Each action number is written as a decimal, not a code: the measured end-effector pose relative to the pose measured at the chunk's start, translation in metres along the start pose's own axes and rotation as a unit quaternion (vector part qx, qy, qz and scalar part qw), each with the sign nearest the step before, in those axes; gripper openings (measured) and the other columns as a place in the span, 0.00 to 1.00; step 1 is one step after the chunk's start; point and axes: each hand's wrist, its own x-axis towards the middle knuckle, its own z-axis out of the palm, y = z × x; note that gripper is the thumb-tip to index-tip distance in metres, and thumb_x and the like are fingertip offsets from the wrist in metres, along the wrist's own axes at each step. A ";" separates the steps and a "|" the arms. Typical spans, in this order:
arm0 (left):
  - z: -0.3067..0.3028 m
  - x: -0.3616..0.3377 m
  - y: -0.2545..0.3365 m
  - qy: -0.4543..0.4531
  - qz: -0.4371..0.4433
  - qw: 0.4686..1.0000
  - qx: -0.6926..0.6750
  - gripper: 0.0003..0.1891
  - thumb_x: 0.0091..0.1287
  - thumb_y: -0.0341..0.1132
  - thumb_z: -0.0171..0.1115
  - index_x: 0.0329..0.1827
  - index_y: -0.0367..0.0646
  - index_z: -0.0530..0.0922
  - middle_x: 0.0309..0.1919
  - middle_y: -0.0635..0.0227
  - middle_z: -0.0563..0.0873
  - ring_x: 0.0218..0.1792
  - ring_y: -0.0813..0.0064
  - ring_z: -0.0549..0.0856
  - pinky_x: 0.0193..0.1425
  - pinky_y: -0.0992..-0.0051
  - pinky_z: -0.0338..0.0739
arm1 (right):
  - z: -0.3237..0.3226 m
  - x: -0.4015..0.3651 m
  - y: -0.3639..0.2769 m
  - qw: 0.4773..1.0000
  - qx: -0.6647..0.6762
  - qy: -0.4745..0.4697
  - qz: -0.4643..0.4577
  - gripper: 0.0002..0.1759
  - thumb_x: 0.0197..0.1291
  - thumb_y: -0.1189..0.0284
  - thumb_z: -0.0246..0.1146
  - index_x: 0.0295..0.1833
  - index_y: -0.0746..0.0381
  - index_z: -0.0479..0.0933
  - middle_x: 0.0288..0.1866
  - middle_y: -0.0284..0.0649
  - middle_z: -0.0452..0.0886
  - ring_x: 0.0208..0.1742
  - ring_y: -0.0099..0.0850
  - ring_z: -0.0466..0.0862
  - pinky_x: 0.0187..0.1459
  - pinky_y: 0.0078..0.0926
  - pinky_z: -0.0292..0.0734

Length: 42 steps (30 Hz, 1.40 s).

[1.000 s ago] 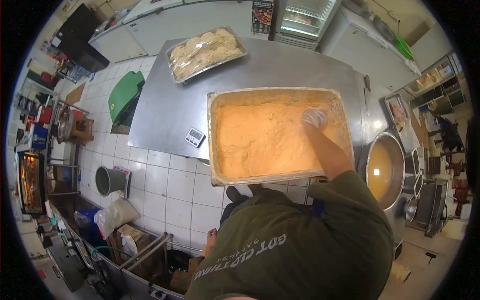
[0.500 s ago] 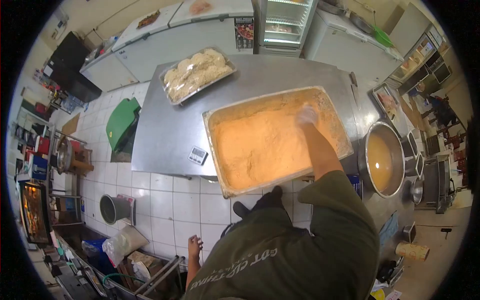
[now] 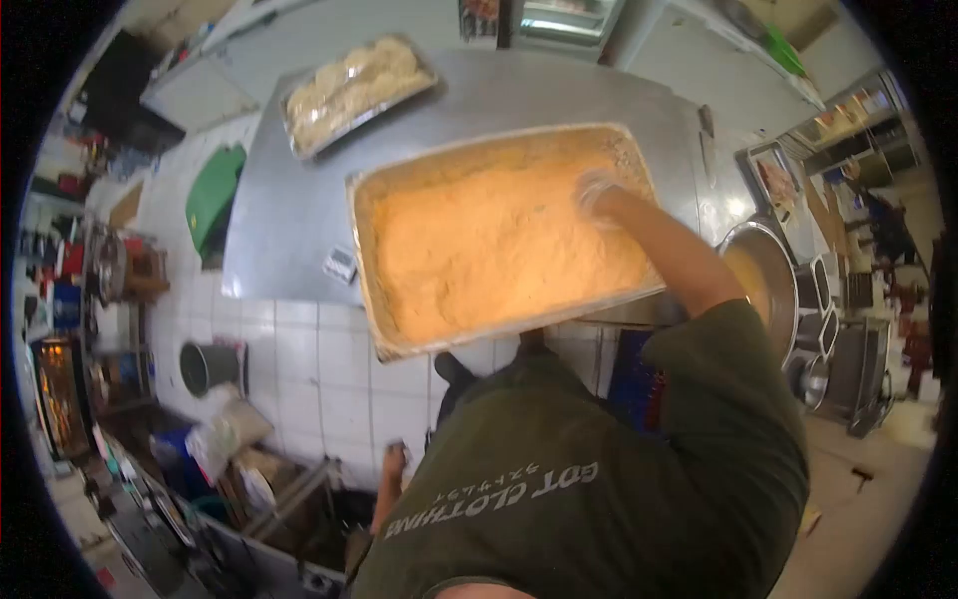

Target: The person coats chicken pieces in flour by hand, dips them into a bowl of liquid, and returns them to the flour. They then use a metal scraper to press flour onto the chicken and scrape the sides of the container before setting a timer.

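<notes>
Low, left of centre: left hand hanging below the surface edge, fingers too blurred to tell open from closed. Mid-frame on that surface: big tray of orange crumb mix. Toward its upper right, gloved right hand pressed into the mix, finger spread unclear. Far right: pot.

The big tray is thin metal with a dull, slightly dented rim. The orange mix in it looks dry, matt and grainy. The right hand is blurred but seems to wear a thin clear plastic glove. The table is brushed steel with a soft sheen. The far tray is covered in glossy clear film. The pot is shiny metal, the shirt matt cloth, and the floor tiles smooth and glazed.
</notes>
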 end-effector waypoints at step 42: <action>0.008 -0.439 0.491 -0.285 0.754 0.492 -0.329 0.07 0.58 0.31 0.52 0.23 0.48 0.66 0.13 0.73 0.65 0.11 0.81 0.59 0.16 0.76 0.47 | -0.049 -0.096 -0.117 0.914 0.401 -0.049 -0.042 0.12 0.58 0.71 0.49 0.40 0.67 0.76 0.34 0.51 0.79 0.35 0.41 0.79 0.40 0.36 0.73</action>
